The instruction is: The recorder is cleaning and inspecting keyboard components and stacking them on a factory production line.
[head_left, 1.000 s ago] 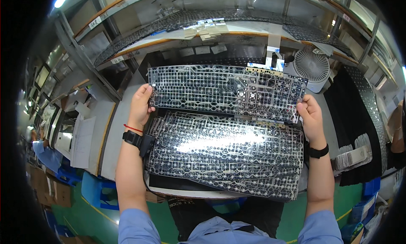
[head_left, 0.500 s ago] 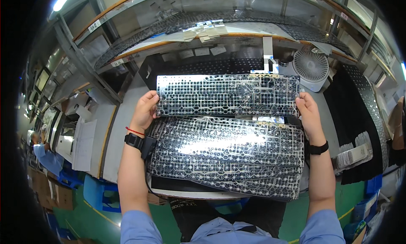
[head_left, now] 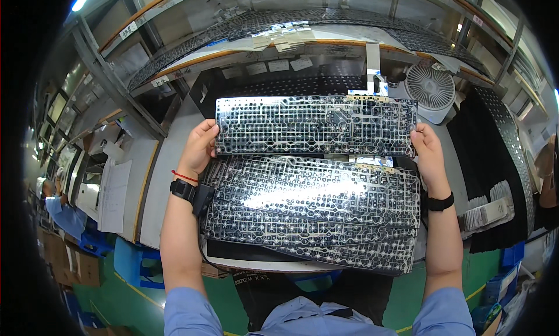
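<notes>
Between my two hands stretches a keyboard membrane sheet, clear and dark with pale circuit traces and rows of round spots. My left hand pinches its left edge, the thumb on top. At the opposite short edge, my right hand grips it in the same way. A flat pale tail with blue-and-white patches sticks up from its far edge, right of the middle. Nearer to me lies a fanned stack of similar membrane sheets, with glare across the top one. The held sheet overlaps the far side of this stack.
A white round fan stands at the back right. Black cloth and a bundle of pale strips lie to the right. More sheets rest on the shelf above. Far left, a person in blue sits at another bench.
The held membrane sheet has shifted slightly up and away from me, with both hands still on its ends. My view has tilted slightly. The stack looks the same.
</notes>
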A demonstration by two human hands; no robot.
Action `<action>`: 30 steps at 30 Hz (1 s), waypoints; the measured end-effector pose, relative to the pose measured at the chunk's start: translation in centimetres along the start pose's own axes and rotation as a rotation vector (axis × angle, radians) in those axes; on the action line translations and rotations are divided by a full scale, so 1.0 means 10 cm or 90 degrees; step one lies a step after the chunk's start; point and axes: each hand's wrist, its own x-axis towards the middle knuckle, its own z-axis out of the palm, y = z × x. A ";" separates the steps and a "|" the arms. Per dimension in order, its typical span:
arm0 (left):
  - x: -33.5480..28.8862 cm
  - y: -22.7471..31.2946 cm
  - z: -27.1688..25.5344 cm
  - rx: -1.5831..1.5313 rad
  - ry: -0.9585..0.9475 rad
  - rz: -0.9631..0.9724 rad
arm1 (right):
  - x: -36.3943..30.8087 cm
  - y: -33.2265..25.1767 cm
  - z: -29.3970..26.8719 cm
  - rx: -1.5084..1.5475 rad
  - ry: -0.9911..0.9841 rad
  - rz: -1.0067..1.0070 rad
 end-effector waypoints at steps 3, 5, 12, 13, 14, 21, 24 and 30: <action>-0.01 0.08 0.08 0.033 0.072 -0.002 | -0.01 0.00 -0.06 -0.025 -0.038 -0.056; 0.00 0.10 0.05 0.024 0.101 0.056 | -0.10 -0.06 -0.01 -0.046 -0.046 -0.087; -0.01 0.42 -0.22 -0.079 0.232 0.196 | -0.15 -0.22 0.01 0.003 -0.074 -0.114; 0.00 0.45 -0.33 -0.095 0.232 0.204 | -0.13 -0.21 -0.01 -0.002 -0.068 -0.119; 0.02 0.45 -0.46 -0.111 0.233 0.209 | -0.11 -0.20 -0.03 -0.007 -0.064 -0.123; 0.09 0.69 -0.90 -0.193 0.362 0.255 | -0.10 -0.22 -0.06 -0.185 -0.139 0.019; 0.09 0.78 -1.24 -0.206 0.404 0.287 | -0.16 -0.37 -0.03 -0.321 -0.273 0.036; 0.25 0.98 -1.25 -0.180 0.510 0.369 | -0.20 -0.34 -0.13 -0.423 -0.451 0.041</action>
